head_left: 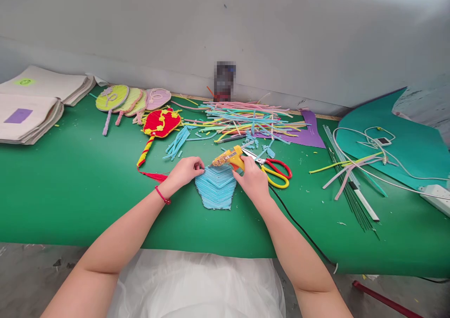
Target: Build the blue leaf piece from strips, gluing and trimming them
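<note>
A blue ribbed piece with a chevron pattern lies flat on the green tabletop in front of me. My left hand pinches the upper left edge of this piece. In my right hand is a yellow glue gun, its nozzle end pointing left over the top edge of the blue piece. Scissors with red and yellow handles lie just right of my right hand. Short light blue strips rest behind my left hand.
A red fan with a tassel and several pastel fans lie behind on the left, near papers. Coloured stems are piled at the back. A teal sheet, white cables and a power strip are at right.
</note>
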A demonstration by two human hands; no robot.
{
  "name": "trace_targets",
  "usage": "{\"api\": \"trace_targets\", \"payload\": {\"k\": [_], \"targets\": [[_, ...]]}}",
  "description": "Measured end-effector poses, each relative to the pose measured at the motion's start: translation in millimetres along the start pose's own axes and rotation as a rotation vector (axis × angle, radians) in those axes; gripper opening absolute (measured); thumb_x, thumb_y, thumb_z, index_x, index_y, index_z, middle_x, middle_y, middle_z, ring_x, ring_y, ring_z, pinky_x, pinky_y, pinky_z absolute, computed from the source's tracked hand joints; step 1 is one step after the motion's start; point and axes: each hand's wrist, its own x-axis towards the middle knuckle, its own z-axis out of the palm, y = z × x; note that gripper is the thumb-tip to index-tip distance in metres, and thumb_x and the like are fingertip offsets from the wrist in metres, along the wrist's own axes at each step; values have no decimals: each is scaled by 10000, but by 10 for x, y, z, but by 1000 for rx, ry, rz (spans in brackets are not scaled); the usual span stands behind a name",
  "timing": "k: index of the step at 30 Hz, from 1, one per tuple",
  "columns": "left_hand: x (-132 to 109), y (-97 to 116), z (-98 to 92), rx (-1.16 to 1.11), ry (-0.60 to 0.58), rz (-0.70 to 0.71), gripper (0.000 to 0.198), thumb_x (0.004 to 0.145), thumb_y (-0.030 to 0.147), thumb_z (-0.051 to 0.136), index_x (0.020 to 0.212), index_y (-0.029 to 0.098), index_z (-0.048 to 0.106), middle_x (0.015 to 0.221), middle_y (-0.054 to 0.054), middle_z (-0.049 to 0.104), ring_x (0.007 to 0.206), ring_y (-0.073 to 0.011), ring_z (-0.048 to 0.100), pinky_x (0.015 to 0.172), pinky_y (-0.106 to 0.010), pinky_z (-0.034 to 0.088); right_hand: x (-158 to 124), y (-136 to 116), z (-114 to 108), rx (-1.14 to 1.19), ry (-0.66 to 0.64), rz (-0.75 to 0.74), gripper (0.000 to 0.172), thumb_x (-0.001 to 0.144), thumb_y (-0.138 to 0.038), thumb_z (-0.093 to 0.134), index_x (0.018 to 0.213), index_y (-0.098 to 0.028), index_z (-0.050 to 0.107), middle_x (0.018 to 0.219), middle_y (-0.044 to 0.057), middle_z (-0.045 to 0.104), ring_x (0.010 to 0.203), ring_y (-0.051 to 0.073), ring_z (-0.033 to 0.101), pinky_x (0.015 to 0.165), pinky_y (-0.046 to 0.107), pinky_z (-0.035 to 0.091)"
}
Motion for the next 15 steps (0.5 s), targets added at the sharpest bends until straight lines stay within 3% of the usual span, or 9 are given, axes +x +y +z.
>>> {"api": "trace_targets", "payload": {"k": [15], "targets": [[-5, 4, 0, 0, 1, 5, 136, 733, 265, 554, 809, 181, 630, 684, 5, 597, 628, -144, 547, 552, -241, 367, -8, 36, -10, -19, 4, -2, 342, 846, -318, 487, 1146, -155, 498, 1040, 85, 623, 816, 192, 611, 482, 260, 344]]}}
